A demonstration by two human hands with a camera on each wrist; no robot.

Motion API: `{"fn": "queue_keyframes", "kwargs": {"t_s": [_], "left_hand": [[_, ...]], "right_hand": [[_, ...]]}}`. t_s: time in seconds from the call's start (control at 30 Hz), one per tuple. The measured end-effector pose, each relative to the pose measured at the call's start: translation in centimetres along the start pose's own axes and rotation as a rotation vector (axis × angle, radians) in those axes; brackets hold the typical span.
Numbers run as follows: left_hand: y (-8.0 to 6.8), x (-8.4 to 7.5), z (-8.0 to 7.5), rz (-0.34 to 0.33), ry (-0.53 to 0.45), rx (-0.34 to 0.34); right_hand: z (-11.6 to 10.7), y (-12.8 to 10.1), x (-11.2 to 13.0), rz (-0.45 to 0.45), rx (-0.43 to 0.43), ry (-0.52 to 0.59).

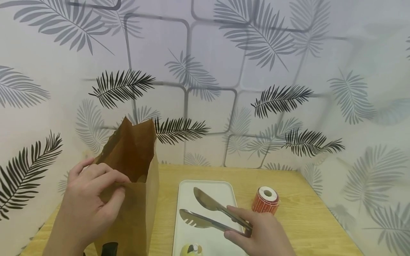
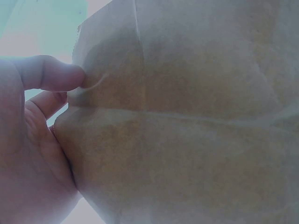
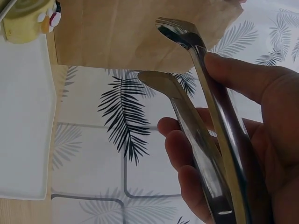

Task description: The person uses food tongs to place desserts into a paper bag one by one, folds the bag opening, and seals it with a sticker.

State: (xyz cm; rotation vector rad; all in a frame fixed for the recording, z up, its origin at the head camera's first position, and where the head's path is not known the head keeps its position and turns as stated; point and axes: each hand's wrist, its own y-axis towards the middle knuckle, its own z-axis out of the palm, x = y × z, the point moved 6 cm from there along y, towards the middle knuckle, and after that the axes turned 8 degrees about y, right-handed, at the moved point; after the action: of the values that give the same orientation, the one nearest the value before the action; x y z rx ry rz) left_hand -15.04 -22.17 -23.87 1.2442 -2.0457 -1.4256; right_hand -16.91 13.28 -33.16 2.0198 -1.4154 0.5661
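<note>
A brown paper bag (image 1: 131,217) stands upright on the left of the table with its top open. My left hand (image 1: 91,199) grips the near rim of the bag, fingers over the edge and thumb on the outer side; in the left wrist view the thumb (image 2: 56,73) presses the paper (image 2: 196,158). Metal serving tongs (image 1: 206,201) are in my right hand (image 1: 267,233), their two arms spread, with nothing between the tips, above a white tray (image 1: 221,186). On the tray's near part sits a small yellow item (image 1: 191,251) with white and dark decorations, partly cut off by the frame.
A roll of red-and-white labels (image 1: 266,201) stands on the wooden table (image 1: 307,213) right of the tray. A leaf-patterned curtain (image 1: 208,71) hangs behind the table and along its sides. A small black object (image 1: 109,249) shows low in front of the bag.
</note>
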Motion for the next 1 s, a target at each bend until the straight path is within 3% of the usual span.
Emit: {"fn": "queue_keyframes", "kwargs": {"t_s": [0.23,0.53,0.77,1.0], "left_hand": [[0.0,0.0,0.0,0.003,0.0,-0.004],[0.0,0.1,0.0,-0.002,0.002,0.003],[0.0,0.0,0.0,0.0,0.006,0.0],[0.0,0.1,0.0,-0.007,0.009,0.008]], "right_hand": [[0.2,0.0,-0.5,0.005,0.023,-0.034],[1.2,-0.2,-1.5,0.028,0.163,-0.007],[2.4,-0.4,-2.8,0.139,0.27,0.05],[2.9,-0.7,-3.6,0.088,0.287,0.038]]}}
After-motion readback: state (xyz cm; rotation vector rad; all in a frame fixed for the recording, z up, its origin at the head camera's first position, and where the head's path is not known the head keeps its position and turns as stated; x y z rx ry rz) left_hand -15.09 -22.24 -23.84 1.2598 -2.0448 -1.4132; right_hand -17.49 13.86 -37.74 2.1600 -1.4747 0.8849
